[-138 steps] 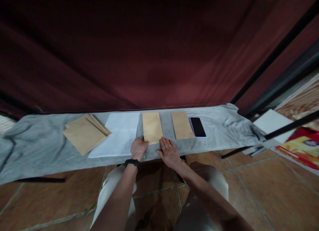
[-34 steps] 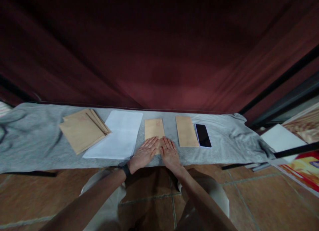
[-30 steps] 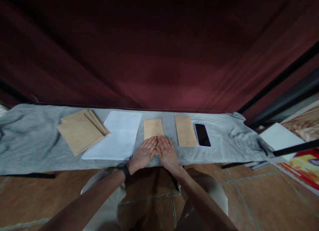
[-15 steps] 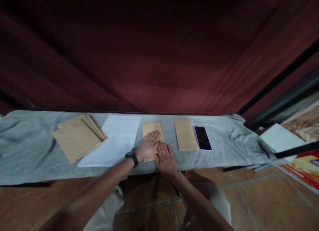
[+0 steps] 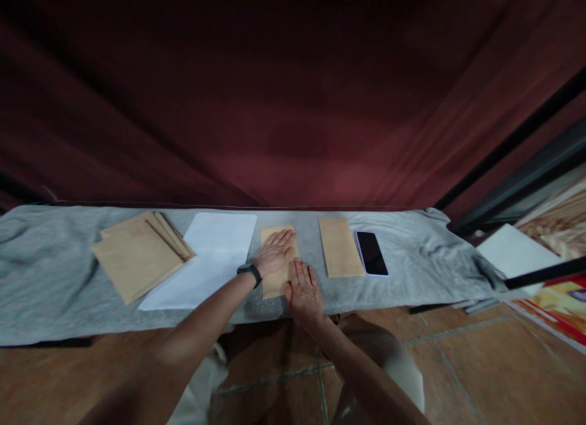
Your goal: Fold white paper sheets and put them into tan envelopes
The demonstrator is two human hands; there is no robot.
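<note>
A brown envelope [image 5: 274,283] lies lengthwise on the grey cloth [image 5: 55,272] in front of me. My left hand [image 5: 274,252], with a black band at the wrist, lies flat on the envelope's far half, fingers spread. My right hand [image 5: 302,289] rests flat on the envelope's near right edge and the cloth beside it. Neither hand grips anything. A second brown envelope [image 5: 339,247] lies to the right, apart from my hands.
A black phone [image 5: 372,253] lies beside the second envelope. White sheets [image 5: 208,260] and a stack of brown envelopes [image 5: 140,254] lie to the left. A dark red curtain hangs behind. At the far right are a white board [image 5: 513,251] and black bars.
My left hand has slid forward along the envelope toward its far end. My right hand has drawn back a little toward the near edge. The view shifted slightly.
</note>
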